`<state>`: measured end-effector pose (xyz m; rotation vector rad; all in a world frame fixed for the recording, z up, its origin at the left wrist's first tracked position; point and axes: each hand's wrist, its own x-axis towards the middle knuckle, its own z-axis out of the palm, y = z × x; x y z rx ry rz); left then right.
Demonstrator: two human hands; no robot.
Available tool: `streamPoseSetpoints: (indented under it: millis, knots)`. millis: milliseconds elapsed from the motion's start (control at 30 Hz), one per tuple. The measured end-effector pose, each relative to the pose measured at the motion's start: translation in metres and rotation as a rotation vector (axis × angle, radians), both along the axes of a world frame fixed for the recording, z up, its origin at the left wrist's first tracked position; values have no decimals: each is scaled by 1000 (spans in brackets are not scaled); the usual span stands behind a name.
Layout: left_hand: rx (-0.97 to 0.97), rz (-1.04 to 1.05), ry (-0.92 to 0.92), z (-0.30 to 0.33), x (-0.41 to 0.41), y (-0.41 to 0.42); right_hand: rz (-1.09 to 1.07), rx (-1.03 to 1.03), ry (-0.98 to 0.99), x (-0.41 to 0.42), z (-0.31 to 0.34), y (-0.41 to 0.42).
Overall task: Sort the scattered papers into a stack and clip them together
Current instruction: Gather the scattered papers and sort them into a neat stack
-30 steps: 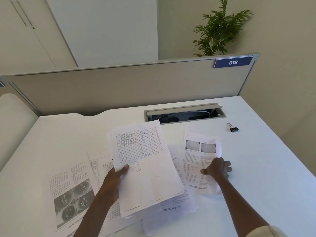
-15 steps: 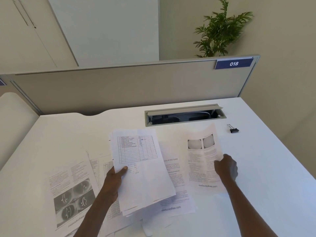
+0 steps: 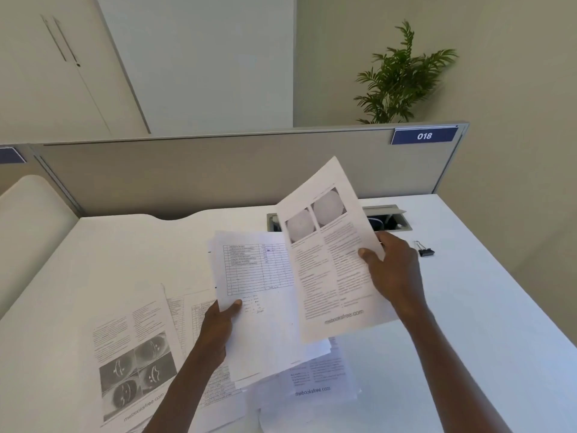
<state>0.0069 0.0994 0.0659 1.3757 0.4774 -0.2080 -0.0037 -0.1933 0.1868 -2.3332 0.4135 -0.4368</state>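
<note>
Desk (image 3: 468, 307): smooth white top with a curved notch in its far edge, backed by a flat grey-beige partition (image 3: 218, 173).
Loose papers (image 3: 134, 354): thin printed sheets lying flat and overlapping at the near left of the desk; the top one carries dark grey scan images.
Held stack (image 3: 265, 307): several white sheets with uneven edges, raised off the desk; the top sheet shows a ruled table.
Single sheet (image 3: 331, 260): two text columns under two pale round images, tilted, its left part overlapping the stack.
Left hand (image 3: 218, 326): grips the stack's left edge, thumb on top.
Right hand (image 3: 393, 270): pinches the single sheet's right edge, thumb on the printed face.
Cable hatch (image 3: 393, 217): rectangular grey slot, partly hidden by the sheet.
Binder clip (image 3: 424, 250): small, black, wire handles, lying on the desk just right of the right hand.
</note>
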Motion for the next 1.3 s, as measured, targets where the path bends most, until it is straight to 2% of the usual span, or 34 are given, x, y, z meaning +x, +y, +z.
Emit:
streamPoseSetpoints:
  millis: [167, 400, 500, 567, 667, 800, 900, 1067, 1300]
  knots:
    - [-110, -68, -5, 13, -4, -4, 86, 211, 108, 0, -14, 31]
    - [-301, -72, -44, 26, -11, 1, 91, 188, 163, -7, -52, 59]
    - [-344, -55, -20, 23, -12, 8, 141, 424, 187, -9, -60, 64]
    - [-335, -62, 20, 19, -11, 12, 174, 490, 191, -10, -65, 70]
    - [-243, -125, 38, 16, -10, 19, 196, 478, 175, -10, -73, 83]
    - [-117, -152, -76, 12, -11, 27, 270, 451, 196, -6, -83, 99]
    - [-74, -128, -96, 7, -10, 37, 286, 420, 236, 1, -91, 104]
    - [-30, -50, -126, 1, 0, 70, 87, 284, 360, 5, -115, 83]
    - [-3, -3, -124, -8, 2, 112, -99, -72, 650, -12, -165, 55]
